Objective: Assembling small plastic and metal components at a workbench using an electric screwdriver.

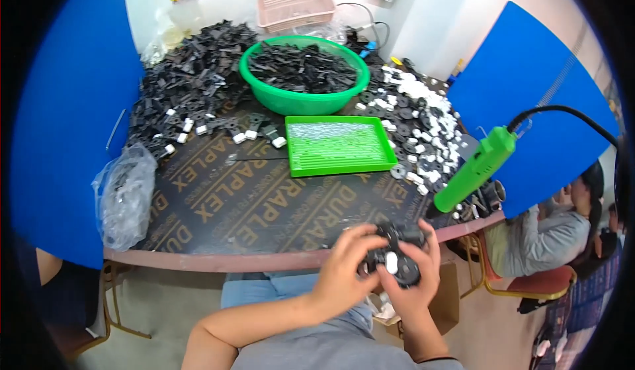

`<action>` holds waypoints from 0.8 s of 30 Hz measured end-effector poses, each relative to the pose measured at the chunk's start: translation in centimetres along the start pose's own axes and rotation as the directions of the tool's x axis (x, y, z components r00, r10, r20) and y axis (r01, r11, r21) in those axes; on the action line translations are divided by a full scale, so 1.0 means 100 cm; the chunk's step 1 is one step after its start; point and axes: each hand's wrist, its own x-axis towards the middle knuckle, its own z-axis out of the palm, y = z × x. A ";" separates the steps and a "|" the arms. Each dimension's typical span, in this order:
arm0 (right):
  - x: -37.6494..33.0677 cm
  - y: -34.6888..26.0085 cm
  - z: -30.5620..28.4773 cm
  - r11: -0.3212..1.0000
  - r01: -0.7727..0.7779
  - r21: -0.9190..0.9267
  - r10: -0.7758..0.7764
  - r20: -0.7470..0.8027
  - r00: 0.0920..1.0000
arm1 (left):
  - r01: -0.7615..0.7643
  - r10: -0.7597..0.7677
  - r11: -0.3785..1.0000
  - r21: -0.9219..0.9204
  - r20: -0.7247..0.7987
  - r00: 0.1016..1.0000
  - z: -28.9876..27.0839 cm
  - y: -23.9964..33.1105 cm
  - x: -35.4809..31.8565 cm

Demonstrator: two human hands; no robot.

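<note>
Lighting's pretty bright and even, seems to be indoor light, though the actual source is out of frame. The white wall (433, 19) nearly washes out, and the white pieces (417, 92) clump into a glary patch. Shiny highlights on the green tray (340, 146) and plastic bag (126, 201). The heaped black bits (192, 82) and the held black part (408, 274) go murky. Fisheye bends the tabletop's front edge (218, 262), corners fade to black.
</note>
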 end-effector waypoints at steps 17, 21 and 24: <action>-0.110 0.130 -0.048 0.824 -0.487 -0.291 0.553 0.224 0.802 | 0.198 -0.057 0.980 -0.028 0.910 0.410 0.071 -0.084 -0.030; -0.017 0.046 -0.015 0.963 -0.264 -0.049 0.241 0.594 0.767 | -0.032 0.146 0.985 -0.169 0.723 0.675 -0.065 -0.012 0.019; 0.034 0.000 0.025 0.983 -0.133 0.123 0.028 0.624 0.781 | -0.045 -0.016 0.979 0.198 0.297 0.955 -0.147 0.002 0.049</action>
